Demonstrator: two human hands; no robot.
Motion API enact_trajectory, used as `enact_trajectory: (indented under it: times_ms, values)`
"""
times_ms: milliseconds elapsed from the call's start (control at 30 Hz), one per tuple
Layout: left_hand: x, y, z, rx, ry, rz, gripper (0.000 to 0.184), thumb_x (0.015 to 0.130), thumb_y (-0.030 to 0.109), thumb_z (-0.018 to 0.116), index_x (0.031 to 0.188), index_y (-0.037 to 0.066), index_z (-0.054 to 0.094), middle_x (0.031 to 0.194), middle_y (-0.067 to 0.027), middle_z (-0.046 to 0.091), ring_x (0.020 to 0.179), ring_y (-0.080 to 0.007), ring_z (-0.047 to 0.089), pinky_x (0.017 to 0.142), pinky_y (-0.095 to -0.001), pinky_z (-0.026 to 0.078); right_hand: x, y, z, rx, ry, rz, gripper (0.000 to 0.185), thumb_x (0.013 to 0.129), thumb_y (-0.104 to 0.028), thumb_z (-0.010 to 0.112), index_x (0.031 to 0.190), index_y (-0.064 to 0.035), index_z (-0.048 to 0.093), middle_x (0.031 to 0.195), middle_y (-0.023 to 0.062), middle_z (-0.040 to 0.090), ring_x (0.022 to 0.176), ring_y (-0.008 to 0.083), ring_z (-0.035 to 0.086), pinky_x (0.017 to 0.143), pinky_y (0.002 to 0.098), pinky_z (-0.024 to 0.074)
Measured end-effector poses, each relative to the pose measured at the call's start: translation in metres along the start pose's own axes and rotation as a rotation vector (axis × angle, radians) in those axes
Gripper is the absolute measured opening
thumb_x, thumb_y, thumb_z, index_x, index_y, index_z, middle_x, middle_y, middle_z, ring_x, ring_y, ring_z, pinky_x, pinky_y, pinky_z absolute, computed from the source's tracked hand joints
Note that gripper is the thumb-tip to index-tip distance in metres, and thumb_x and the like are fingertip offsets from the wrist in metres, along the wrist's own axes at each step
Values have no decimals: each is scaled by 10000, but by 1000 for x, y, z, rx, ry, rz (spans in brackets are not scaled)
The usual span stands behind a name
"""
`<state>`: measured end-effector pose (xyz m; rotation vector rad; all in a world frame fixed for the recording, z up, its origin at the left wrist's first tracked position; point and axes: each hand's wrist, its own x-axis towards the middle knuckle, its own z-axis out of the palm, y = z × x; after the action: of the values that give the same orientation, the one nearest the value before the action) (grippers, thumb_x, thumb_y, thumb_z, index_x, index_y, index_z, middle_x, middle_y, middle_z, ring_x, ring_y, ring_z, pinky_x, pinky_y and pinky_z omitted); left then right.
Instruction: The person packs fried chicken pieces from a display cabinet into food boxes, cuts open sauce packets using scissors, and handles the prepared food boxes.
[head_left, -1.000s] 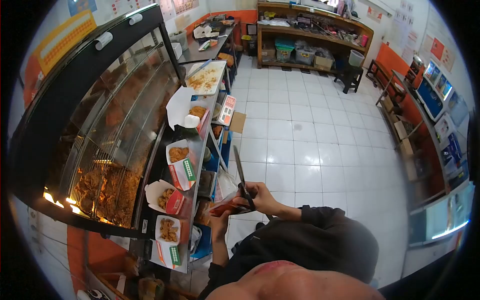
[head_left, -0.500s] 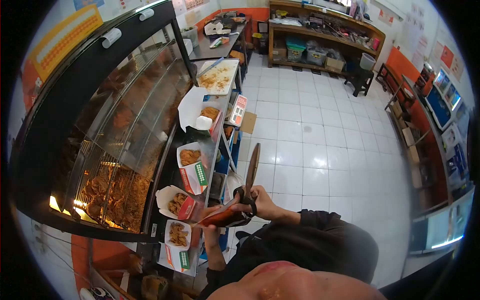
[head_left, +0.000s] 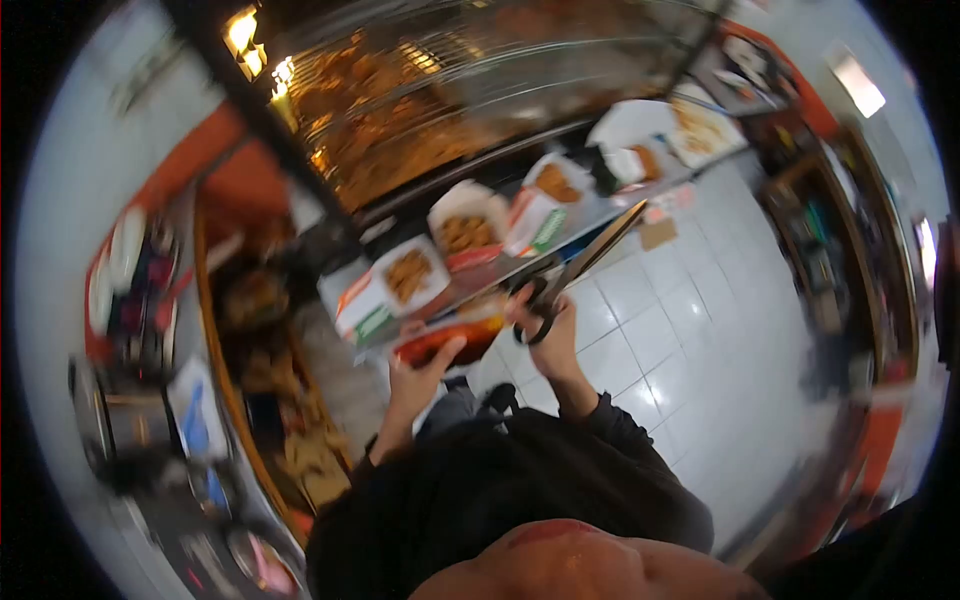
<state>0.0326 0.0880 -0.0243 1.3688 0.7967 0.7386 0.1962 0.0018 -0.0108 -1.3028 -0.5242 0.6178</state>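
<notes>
My left hand [head_left: 421, 377] is closed on a clear pouch of red sauce [head_left: 452, 342], held in front of my chest. In my right hand [head_left: 552, 340] are dark-handled scissors [head_left: 598, 247], their blades pointing up and to the right, away from the pouch. Beyond my hands, open boxes of fried chicken line the steel counter: one box [head_left: 408, 276] nearest my left hand, then a second [head_left: 466, 230], a third [head_left: 548, 205] and a white box with its lid raised [head_left: 630, 130]. Motion blur softens the picture.
A lit glass display cabinet [head_left: 390, 110] holds fried pieces behind the boxes. A cutting board with crumbs [head_left: 704, 130] lies at the counter's far right. Wooden shelves [head_left: 262, 400] with bags stand at left, a stove [head_left: 205, 540] at lower left, another shelf unit [head_left: 830, 240] at right.
The view has swung round to the left, bringing the stove and left shelves into sight. Both hands still hold the pouch and scissors, and the scissors now sit apart from the pouch.
</notes>
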Motion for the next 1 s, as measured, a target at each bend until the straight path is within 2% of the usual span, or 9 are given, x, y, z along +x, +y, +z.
enact_trajectory:
  times_ms: [100, 167, 200, 233, 300, 333, 433, 700, 1000]
  values:
    - [-10, 11, -55, -157, 266, -16, 301, 776, 128, 730, 1009, -18, 606, 954, -78, 648, 834, -152, 624, 757, -279, 506, 13, 3, 34, 118, -43, -69, 219, 815, -218, 644, 859, -34, 533, 750, 10, 526, 684, 85, 471, 625, 219, 355]
    - [-24, 32, -90, -142, 295, 31, 287, 783, 127, 722, 991, -34, 608, 929, -81, 654, 819, -139, 626, 730, -256, 506, 11, 17, 46, 120, -255, -122, 228, 749, -142, 718, 878, -32, 565, 766, 8, 556, 692, 88, 507, 630, 227, 400]
    - [-28, 36, -109, -104, 325, 6, 278, 785, 127, 721, 981, -37, 611, 919, -80, 656, 814, -137, 627, 720, -251, 503, 4, 10, 56, 104, -480, -81, 310, 746, -191, 730, 931, -16, 553, 804, 16, 543, 751, 102, 500, 692, 236, 403]
    - [-28, 37, -128, -69, 336, -9, 270, 786, 127, 719, 971, -40, 615, 909, -79, 658, 809, -135, 627, 711, -246, 501, -3, 12, 71, 110, -509, -71, 310, 746, -191, 730, 931, -16, 553, 804, 16, 543, 751, 102, 500, 692, 236, 403]
    - [-25, 33, -168, -91, 349, 53, 265, 795, 131, 710, 970, -44, 617, 899, -79, 662, 795, -130, 627, 699, -240, 496, -18, 19, 102, -222, -745, -6, 391, 741, -254, 745, 965, -9, 539, 817, 14, 530, 790, 111, 494, 723, 248, 402]
    - [-24, 33, -189, -139, 344, 62, 267, 799, 132, 706, 976, -46, 616, 903, -81, 662, 794, -130, 626, 705, -242, 495, -28, 30, 118, -273, -762, 49, 444, 726, -297, 762, 964, 1, 534, 806, 31, 515, 793, 122, 480, 722, 257, 404]
    - [-21, 30, -261, -118, 365, 31, 305, 782, 155, 723, 985, -45, 615, 911, -89, 662, 811, -140, 631, 733, -256, 496, -40, 43, 181, -518, -897, -44, 438, 720, -301, 769, 935, 2, 538, 773, 47, 508, 752, 125, 471, 702, 262, 407]
    - [5, 36, -424, -102, 178, -16, 356, 770, 174, 737, 1008, -45, 587, 938, -97, 650, 823, -145, 622, 732, -272, 506, -56, 78, 343, -515, -967, 73, 455, 722, -388, 752, 829, -11, 521, 667, 10, 425, 662, 103, 403, 591, 261, 347]
    - [86, 15, -510, -130, 117, -66, 374, 770, 159, 737, 1026, -33, 545, 942, -92, 639, 837, -141, 615, 741, -280, 507, 0, 102, 432, -619, -964, 9, 539, 702, -461, 749, 719, 5, 480, 598, 39, 384, 605, 105, 354, 539, 296, 332]
